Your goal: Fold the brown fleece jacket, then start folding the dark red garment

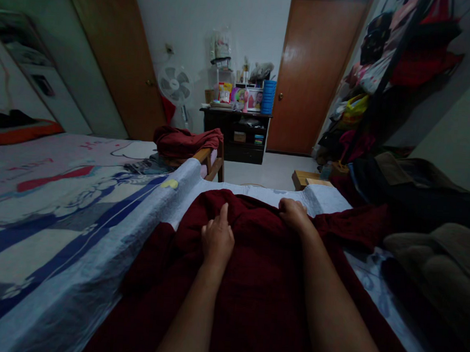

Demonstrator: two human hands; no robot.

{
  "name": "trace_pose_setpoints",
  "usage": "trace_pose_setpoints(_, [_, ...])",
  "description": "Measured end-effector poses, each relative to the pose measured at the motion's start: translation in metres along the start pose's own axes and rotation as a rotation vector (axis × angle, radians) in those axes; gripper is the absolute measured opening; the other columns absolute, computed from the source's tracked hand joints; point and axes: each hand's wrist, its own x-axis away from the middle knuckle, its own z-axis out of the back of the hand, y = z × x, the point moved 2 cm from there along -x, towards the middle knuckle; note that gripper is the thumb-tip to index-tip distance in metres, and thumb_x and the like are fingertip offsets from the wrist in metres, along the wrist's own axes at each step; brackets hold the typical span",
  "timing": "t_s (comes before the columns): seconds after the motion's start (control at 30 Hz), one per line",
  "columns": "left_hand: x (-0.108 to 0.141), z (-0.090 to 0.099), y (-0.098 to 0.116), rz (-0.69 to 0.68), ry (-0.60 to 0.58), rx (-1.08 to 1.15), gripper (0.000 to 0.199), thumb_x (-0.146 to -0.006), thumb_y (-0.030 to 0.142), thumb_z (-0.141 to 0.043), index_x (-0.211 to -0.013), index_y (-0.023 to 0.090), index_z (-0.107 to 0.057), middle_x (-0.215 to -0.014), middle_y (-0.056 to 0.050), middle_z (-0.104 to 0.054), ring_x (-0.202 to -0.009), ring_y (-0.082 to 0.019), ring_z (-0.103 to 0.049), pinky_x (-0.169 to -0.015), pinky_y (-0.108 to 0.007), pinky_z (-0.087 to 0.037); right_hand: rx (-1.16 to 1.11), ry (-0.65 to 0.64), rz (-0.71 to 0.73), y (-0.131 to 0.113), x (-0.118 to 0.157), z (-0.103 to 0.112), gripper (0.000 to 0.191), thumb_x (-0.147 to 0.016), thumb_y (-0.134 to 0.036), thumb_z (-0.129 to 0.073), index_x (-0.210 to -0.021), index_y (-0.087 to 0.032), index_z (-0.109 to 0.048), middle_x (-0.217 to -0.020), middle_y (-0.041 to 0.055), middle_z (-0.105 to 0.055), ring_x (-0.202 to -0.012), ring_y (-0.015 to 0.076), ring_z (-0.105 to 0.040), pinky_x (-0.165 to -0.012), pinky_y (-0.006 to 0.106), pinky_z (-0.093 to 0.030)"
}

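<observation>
Gripping the spread but wrinkled garment [260,284] was the right hand [293,214]; the left hand [218,238] had an unclear hold.

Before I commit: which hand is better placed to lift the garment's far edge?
Probably the right hand, its fingers curled at the far edge of the dark red garment; the left hand lies short of that edge.

Two hands, one left hand [218,238] and one right hand [294,212]; one dark red garment [264,273]; two wooden doors [315,74]; one fan [175,84]; one black cabinet [217,135], with one blue container [268,97] at its top's right edge.
</observation>
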Motion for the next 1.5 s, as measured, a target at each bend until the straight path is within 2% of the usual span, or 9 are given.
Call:
trace_pose_setpoints(0.13, [-0.003,0.007,-0.003,0.016,-0.098,-0.037,0.040,-0.084,0.016,-0.044,-0.117,0.026,-0.066,-0.107,-0.008,-0.068,-0.097,-0.024,-0.064,-0.085,-0.037,-0.046,-0.036,0.336,-0.020,0.000,0.002,0.013,0.023,-0.079,-0.014,-0.051,-0.097,-0.020,-0.065,-0.107,0.0093,-0.062,-0.103,0.0261,-0.050,-0.089,0.038,-0.034])
trace_pose_setpoints(0.27, [-0.004,0.018,-0.007,0.098,-0.093,-0.102,0.034,-0.084,0.019,-0.041,-0.097,0.022,-0.073,-0.101,-0.009,-0.070,-0.093,-0.025,-0.066,-0.079,-0.038,-0.047,-0.135,0.519,-0.036,0.002,0.003,0.016,0.020,-0.080,-0.017,-0.048,-0.093,-0.016,-0.063,-0.098,0.0096,-0.063,-0.090,0.0215,-0.054,-0.079,0.030,-0.037])
trace_pose_setpoints(0.37, [-0.006,0.021,-0.010,0.147,-0.139,-0.149,0.034,-0.083,0.020,-0.041,-0.087,0.019,-0.074,-0.097,-0.011,-0.073,-0.093,-0.028,-0.067,-0.079,-0.040,-0.047,-0.152,0.320,-0.044,0.004,0.003,0.019,0.019,-0.082,-0.033,-0.055,-0.080,-0.017,-0.066,-0.082,0.0075,-0.065,-0.076,0.0197,-0.056,-0.066,0.027,-0.035])
trace_pose_setpoints(0.5, [-0.006,0.021,-0.009,0.162,-0.238,-0.160,0.035,-0.085,0.032,-0.043,-0.084,0.017,-0.075,-0.096,-0.014,-0.074,-0.094,-0.031,-0.067,-0.085,-0.045,-0.046,-0.230,0.031,-0.046,0.011,0.001,0.028,0.052,-0.090,-0.055,-0.043,-0.064,-0.017,-0.067,-0.065,0.0084,-0.064,-0.065,0.0183,-0.057,-0.060,0.028,-0.034])
trace_pose_setpoints(0.63, [-0.004,0.018,-0.008,0.153,-0.251,-0.169,0.053,-0.093,0.049,-0.034,-0.087,0.014,-0.074,-0.096,-0.016,-0.073,-0.094,-0.031,-0.067,-0.087,-0.046,-0.045,-0.203,0.014,-0.118,0.022,-0.001,0.030,0.039,-0.088,-0.048,-0.052,-0.083,-0.014,-0.071,-0.081,0.0113,-0.070,-0.075,0.0197,-0.062,-0.065,0.027,-0.038])
trace_pose_setpoints(0.8, [-0.001,0.011,-0.012,0.135,-0.232,-0.190,0.027,-0.087,0.039,-0.053,-0.092,0.020,-0.070,-0.095,-0.010,-0.072,-0.095,-0.028,-0.065,-0.089,-0.044,-0.044,-0.174,-0.175,-0.082,0.025,0.001,0.009,0.045,-0.075,-0.045,-0.068,-0.108,-0.015,-0.065,-0.106,0.0124,-0.069,-0.090,0.0220,-0.063,-0.071,0.027,-0.043])
trace_pose_setpoints(1.0, [-0.001,0.002,-0.009,-0.028,0.014,-0.155,0.071,-0.079,0.016,-0.061,-0.144,0.031,-0.037,-0.147,-0.008,-0.040,-0.126,-0.029,-0.043,-0.101,-0.042,-0.040,-0.170,0.028,0.018,0.017,0.000,0.008,0.032,-0.073,-0.016,-0.057,-0.104,-0.020,-0.062,-0.099,0.0079,-0.069,-0.090,0.0217,-0.061,-0.074,0.027,-0.042])
trace_pose_setpoints(1.2, [-0.003,-0.015,-0.015,-0.132,-0.222,-0.095,0.058,-0.086,0.008,-0.044,-0.138,0.033,-0.047,-0.136,-0.009,-0.050,-0.113,-0.025,-0.055,-0.091,-0.036,-0.047,-0.343,0.408,0.115,0.005,-0.005,0.014,0.042,-0.067,-0.005,-0.048,-0.106,-0.018,-0.058,-0.103,0.0097,-0.063,-0.095,0.0229,-0.058,-0.083,0.030,-0.044])
trace_pose_setpoints(1.5, [-0.003,-0.003,-0.012,0.030,-0.262,-0.083,0.025,-0.081,0.013,-0.048,-0.095,0.023,-0.065,-0.098,-0.007,-0.070,-0.091,-0.023,-0.067,-0.077,-0.032,-0.049,-0.557,0.124,0.061,0.023,-0.004,0.005,0.082,-0.068,-0.014,-0.062,-0.145,-0.014,-0.034,-0.120,0.0117,-0.063,-0.094,0.0194,-0.064,-0.081,0.027,-0.049])
